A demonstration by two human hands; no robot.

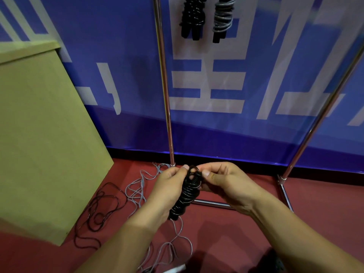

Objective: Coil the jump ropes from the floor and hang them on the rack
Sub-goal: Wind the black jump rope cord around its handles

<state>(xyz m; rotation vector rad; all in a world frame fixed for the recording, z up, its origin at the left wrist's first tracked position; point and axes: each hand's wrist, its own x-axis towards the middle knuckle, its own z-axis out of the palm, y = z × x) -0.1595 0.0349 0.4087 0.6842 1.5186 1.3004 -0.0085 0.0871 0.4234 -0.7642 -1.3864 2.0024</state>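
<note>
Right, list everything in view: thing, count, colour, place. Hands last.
coiled rope in hand: one, black, held over the floor before the rack
hung black rope: one, black, coiled, top of rack
hung grey rope: one, grey, coiled, right of the black one
loose black rope: one, black, floor by the box
loose grey rope: at least one, grey, floor under the hands
rack: one, chrome, against the banner
banner: one, blue and white, behind
box: one, tan, left
floor: red
left hand: grips coil
right hand: pinches its top loop
</note>
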